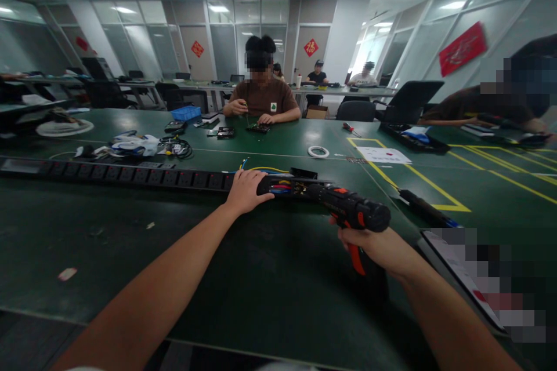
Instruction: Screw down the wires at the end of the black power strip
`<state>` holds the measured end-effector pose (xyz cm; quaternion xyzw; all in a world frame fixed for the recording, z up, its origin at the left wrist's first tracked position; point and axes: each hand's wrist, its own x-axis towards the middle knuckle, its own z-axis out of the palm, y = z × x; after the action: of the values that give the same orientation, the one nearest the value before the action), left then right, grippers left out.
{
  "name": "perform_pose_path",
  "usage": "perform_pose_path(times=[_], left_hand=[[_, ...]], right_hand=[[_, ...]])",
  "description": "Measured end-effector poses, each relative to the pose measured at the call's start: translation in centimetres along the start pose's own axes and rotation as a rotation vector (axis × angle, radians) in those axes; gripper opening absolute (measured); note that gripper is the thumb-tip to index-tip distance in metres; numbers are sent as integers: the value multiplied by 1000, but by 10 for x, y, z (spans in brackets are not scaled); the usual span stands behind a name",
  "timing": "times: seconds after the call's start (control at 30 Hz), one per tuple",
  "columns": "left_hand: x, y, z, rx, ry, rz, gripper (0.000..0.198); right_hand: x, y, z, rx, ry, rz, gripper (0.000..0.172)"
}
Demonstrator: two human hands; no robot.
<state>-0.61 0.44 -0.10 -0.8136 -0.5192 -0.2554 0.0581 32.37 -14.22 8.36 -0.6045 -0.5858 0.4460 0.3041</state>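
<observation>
A long black power strip [130, 174] with a row of sockets lies across the green table. My left hand [245, 193] grips it near its right end, fingers over the top and thumb on the near side. Just right of that hand, the strip's casing is open and coloured wires [282, 187] show inside. My right hand [378, 244] is closed around the handle of a black and orange cordless drill [354, 207]. The drill lies nearly level, its nose pointing left at the open end of the strip. Whether its tip touches a screw, I cannot tell.
Beyond the strip are bundled cables [176, 148], a white ring [318, 152] and a blue basket [185, 113]. A pen-shaped black tool [429, 208] and a clipboard [461, 278] lie at right. A co-worker [263, 95] sits opposite, handling small parts.
</observation>
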Motion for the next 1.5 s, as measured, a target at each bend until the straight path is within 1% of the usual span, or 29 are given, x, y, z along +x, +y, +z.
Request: perform_pose_path(times=[0.37,0.67,0.83,1.07,1.3,1.5], left_hand=[[1,0,0,-4,-1,-3,65],[0,2,-2,-15,-10,-11,66],[1,0,-1,-21,-27,-13,67],[0,0,0,-16,-9,-7,65],[0,3,-3,-13,-21,-20,67],[1,2,-2,-12,-20,-13,66]], right_hand=[[1,2,0,-11,-6,-3,37],[4,8,-1,-10,-30,-12,35],[3,6,-1,-14,-23,-11,33],[2,4,-1,-13,-20,-23,31],[4,6,-1,-14,-22,-32,32],[3,4,0,-28,-18,-43,29]])
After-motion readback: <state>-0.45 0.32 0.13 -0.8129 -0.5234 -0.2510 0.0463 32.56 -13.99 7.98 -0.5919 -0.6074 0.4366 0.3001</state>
